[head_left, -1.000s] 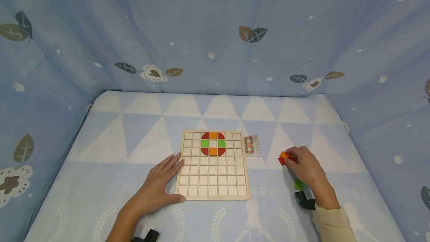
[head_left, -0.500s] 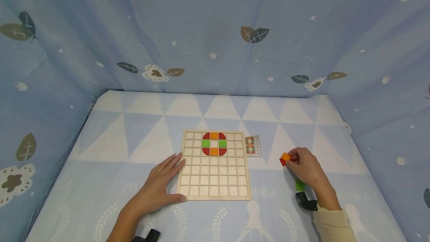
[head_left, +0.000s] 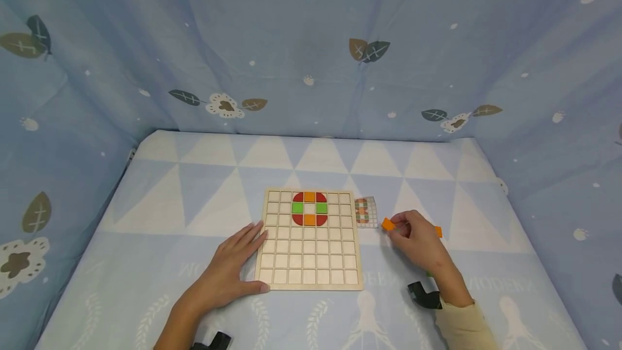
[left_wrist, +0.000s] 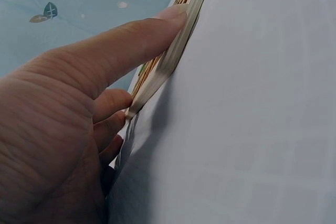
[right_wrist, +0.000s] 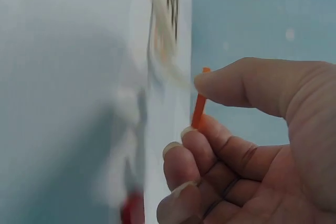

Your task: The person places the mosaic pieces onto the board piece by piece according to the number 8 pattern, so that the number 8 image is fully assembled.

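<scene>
Head view: pinched in the grip of a person's right hand [head_left: 419,242], thumb against fingertips, one thin, square orange tile [head_left: 387,224] is held near a printed card [head_left: 366,222] on the cloth-covered table [head_left: 320,153]. The left hand [head_left: 222,271], fingers extended and clasping nothing, touches the left edge of a flat, gridded wooden board [head_left: 309,260]. Eight tiles [head_left: 322,220] ring a bare cell [head_left: 309,208] there: four rounded red tiles [head_left: 297,220], two orange squares [head_left: 309,220] and two green squares [head_left: 297,208] (another orange piece [head_left: 439,231] shows behind the right hand).
</scene>
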Motion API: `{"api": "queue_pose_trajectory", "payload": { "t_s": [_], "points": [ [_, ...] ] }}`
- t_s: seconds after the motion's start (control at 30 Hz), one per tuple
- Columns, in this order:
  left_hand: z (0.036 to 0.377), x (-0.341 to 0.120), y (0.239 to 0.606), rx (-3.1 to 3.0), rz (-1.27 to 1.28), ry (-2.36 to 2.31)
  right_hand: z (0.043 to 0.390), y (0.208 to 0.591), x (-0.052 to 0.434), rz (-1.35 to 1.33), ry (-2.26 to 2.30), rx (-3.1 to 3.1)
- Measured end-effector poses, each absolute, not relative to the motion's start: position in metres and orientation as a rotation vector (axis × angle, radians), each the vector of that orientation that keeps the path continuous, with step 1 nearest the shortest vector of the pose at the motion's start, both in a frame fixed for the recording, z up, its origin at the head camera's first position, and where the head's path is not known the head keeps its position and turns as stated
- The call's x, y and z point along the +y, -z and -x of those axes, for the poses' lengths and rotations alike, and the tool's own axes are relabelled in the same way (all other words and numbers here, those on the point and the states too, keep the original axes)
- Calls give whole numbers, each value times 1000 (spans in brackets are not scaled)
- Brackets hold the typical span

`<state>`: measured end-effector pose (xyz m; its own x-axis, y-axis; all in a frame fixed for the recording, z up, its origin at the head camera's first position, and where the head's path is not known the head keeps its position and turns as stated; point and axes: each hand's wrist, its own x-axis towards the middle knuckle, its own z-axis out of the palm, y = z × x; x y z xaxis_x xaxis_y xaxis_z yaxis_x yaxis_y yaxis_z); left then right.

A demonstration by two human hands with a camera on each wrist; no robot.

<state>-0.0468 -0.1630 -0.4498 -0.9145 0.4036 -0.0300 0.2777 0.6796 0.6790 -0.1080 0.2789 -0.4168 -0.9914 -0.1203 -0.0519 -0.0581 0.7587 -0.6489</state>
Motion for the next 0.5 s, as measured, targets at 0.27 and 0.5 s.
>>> {"api": "queue_pose_trajectory", "payload": {
  "t_s": [0.27, 0.5],
  "points": [
    [47, -161, 450, 2713, -544, -1050, 112, 418, 226, 379, 1104, 2772],
    [47, -162, 451, 2713, -541, -1046, 120, 416, 189, 621, 1071, 2698]
  ]
}}
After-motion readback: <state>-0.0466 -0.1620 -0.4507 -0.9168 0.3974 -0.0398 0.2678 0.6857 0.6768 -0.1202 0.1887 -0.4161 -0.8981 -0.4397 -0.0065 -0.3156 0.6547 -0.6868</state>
